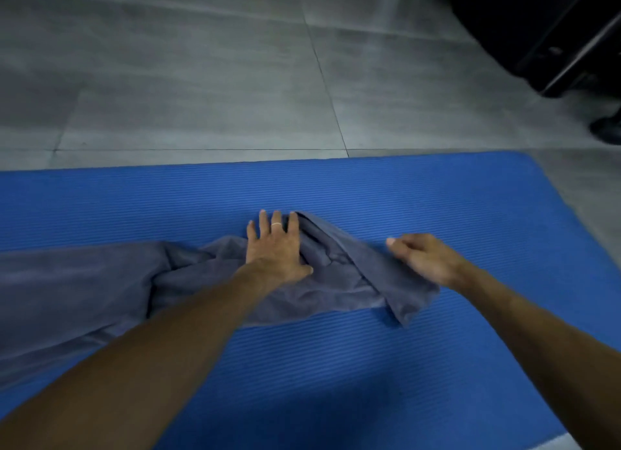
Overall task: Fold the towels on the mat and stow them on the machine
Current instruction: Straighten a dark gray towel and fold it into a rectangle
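the left hand (274,248) presses flat, fingers straight, on the rumpled grey towel (353,275) on the blue mat (336,365); the right hand (423,258) hovers just right, grip loosely curled, holding nothing.

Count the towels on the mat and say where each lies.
1. A grey towel lies rumpled across the blue mat, from the left edge to the middle, under the flat left hand. The right hand is at its right end. Folds could hide another.
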A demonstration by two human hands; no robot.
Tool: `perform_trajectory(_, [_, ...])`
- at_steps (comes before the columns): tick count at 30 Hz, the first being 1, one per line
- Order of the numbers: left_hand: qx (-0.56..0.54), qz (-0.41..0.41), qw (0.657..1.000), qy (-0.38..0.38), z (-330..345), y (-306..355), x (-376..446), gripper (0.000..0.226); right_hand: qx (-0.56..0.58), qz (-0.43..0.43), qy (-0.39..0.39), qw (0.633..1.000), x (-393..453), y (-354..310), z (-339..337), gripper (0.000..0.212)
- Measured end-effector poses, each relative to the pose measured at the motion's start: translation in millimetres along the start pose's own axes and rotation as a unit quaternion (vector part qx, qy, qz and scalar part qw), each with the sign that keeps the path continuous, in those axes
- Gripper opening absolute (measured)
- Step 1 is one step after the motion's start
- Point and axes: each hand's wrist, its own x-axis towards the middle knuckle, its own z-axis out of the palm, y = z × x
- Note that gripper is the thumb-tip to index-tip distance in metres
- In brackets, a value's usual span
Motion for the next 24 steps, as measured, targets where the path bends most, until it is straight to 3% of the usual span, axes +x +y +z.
perform_trajectory(2, [-0.001, -0.03, 1.0, 0.003, 1, 2, 4, 0.107, 0.018, -0.02, 0.067, 0.997, 26, -3, 17, 0.029])
perform_trajectory(5, [-0.049, 0.008, 0.998, 0.05, -1, 8, 15, 0.063, -0.003, -0.085, -0.032, 0.996, 47, -20, 43, 0.018])
perform_trajectory(7, [-0.183, 0.018, 0.983, 0.001, -3, 10, 25, 0.051, 0.003, -0.112, -0.094, 0.989, 53, -25, 48, 0.011])
perform_trajectory(9, [-0.316, 0.037, 0.946, -0.066, -9, 17, 35, 0.07, 0.061, -0.114, -0.095, 0.987, 59, -16, 40, 0.013])
perform_trajectory(12, [-0.421, 0.074, 0.897, -0.109, -17, 48, 48, 0.098, 0.235, -0.062, 0.036, 0.969, 63, 19, 8, 0.014])
perform_trajectory(14, [-0.408, 0.067, 0.905, -0.1, -17, 75, 59, 0.099, 0.333, -0.053, 0.125, 0.933, 57, 47, -19, 0.028])
perform_trajectory(16, [-0.318, 0.014, 0.945, -0.079, -12, 101, 69, 0.09, 0.373, -0.075, 0.168, 0.909, 51, 75, -43, 0.043])
perform_trajectory(18, [-0.215, -0.021, 0.975, -0.049, -2, 120, 81, 0.045, 0.399, -0.075, 0.138, 0.903, 46, 91, -55, 0.045])
perform_trajectory(19, [-0.203, -0.015, 0.978, -0.035, 1, 126, 84, 0.018, 0.415, -0.06, 0.112, 0.901, 45, 95, -57, 0.042])
perform_trajectory(22, [-0.275, 0.042, 0.96, 0.017, -5, 142, 90, 0.017, 0.418, -0.018, 0.059, 0.906, 52, 111, -58, 0.04])
perform_trajectory(24, [-0.308, 0.088, 0.945, 0.065, -20, 158, 100, 0.011, 0.42, -0.029, 0.086, 0.903, 55, 122, -69, 0.041])
